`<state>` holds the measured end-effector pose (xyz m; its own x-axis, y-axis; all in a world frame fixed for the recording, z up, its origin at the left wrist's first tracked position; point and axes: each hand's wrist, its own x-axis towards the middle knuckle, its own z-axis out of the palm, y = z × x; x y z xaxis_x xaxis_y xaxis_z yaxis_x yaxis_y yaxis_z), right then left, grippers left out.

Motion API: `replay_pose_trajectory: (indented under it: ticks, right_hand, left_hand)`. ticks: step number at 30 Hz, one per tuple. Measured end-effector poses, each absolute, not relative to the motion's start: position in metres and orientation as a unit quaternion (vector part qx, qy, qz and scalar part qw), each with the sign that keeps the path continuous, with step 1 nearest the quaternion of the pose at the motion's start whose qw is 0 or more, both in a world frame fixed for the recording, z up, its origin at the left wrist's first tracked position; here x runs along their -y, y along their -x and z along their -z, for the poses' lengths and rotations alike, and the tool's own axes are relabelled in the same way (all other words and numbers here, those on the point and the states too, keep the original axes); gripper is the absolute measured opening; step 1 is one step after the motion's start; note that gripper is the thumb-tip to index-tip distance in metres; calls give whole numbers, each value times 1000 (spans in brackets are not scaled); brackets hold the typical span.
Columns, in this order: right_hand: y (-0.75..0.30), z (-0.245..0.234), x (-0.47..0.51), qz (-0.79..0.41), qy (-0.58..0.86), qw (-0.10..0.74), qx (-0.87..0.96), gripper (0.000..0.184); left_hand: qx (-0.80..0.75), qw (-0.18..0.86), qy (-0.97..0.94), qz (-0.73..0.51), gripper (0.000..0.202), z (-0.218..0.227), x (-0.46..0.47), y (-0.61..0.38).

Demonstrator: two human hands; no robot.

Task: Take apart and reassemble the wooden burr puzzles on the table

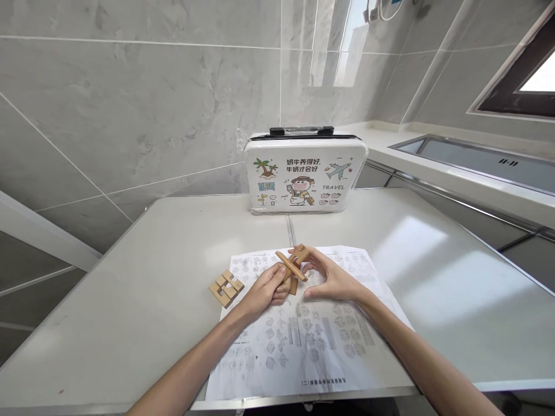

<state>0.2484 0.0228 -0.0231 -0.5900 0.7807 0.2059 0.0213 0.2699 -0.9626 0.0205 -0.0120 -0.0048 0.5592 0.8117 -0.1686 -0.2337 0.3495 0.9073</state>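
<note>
Both my hands meet over a printed instruction sheet (pixel 312 335) on a pale table. My left hand (pixel 266 289) is closed round notched wooden puzzle sticks (pixel 291 267) that cross each other. My right hand (pixel 329 280) pinches the same wooden sticks from the right, thumb and fingertips on the upper piece. A small set of joined wooden puzzle pieces (pixel 226 287) lies on the table just left of my left hand, touching the sheet's left edge.
A white carry case (pixel 303 173) with cartoon prints and the word TRAVEL stands at the table's far edge against the tiled wall. A counter with a sunken steel sink (pixel 477 159) runs along the right. The table's (pixel 130 289) front edge is close to me.
</note>
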Motion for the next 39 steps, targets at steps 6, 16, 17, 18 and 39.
replay_pose_trajectory:
  ticks: [6, 16, 17, 18, 39]
  right_hand:
    - [-245, 32, -20, -373, 368, 331, 785, 94]
    - [-232, 28, -16, -256, 370, 337, 827, 63]
    - [-232, 27, -15, -260, 377, 347, 818, 62]
    - [-233, 27, -15, -270, 387, 361, 804, 61]
    - [-241, 36, -29, -634, 291, 488, 525, 63]
  left_hand:
    - [-351, 698, -447, -437, 40, 4, 10, -21]
    - [-389, 659, -442, -467, 43, 1, 11, -24]
    - [-390, 659, -443, -466, 43, 1, 11, -24]
    - [-393, 658, -444, -463, 43, 1, 11, -24]
    - [-441, 594, -477, -475, 40, 1, 11, -24]
